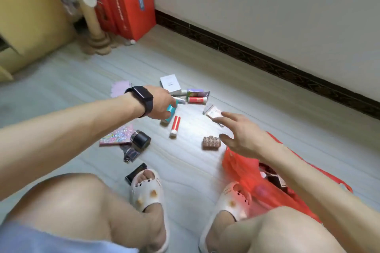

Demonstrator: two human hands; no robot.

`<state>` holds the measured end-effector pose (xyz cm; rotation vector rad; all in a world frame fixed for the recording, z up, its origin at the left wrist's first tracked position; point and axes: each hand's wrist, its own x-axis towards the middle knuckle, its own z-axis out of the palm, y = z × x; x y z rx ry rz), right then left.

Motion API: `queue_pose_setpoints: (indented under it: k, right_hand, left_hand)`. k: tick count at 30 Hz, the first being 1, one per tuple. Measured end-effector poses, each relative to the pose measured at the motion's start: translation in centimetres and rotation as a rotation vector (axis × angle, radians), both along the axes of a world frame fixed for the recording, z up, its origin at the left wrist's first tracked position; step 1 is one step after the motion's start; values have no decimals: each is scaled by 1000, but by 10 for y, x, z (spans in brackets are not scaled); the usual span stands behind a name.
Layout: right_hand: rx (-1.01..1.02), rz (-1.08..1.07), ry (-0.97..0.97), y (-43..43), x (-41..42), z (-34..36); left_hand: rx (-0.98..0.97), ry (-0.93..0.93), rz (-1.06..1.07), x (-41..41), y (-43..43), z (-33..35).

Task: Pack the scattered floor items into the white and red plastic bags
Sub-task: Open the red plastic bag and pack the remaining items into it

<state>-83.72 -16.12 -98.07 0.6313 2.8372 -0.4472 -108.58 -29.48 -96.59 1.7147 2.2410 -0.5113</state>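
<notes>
My left hand [161,103], with a black watch on the wrist, grips a teal tube [170,113] just above the floor. My right hand [240,132] hovers open with spread fingers above a brown hair clip [211,142] and near a small paper packet [212,112]. The red plastic bag [242,172] lies open at my right foot with dark boxes inside. On the floor lie a red-and-white tube [175,126], a second red tube [197,99], a white box [170,84], a green-purple box [195,92], a floral notebook [117,135] and a black jar [140,140]. No white bag is in view.
A black flat box [134,172] sits by my left slipper [147,189]. A pink notepad [120,88] lies further left. Red cartons [127,0] and a scratching post [96,33] stand in the far corner. A dark baseboard [267,59] runs along the wall on the right.
</notes>
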Motion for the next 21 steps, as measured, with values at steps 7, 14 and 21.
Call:
queue_pose_setpoints:
  k: [7, 14, 21]
  right_hand:
    - [88, 302, -269, -17, -88, -41]
    - [40, 180, -472, -1, -125, -151]
    - [48, -205, -605, 6, -88, -240]
  left_hand:
    - [-72, -149, 397, -60, -100, -81]
    - [-188, -437, 443, -32, -135, -211]
    - [-162, -588, 455, -9, -137, -280]
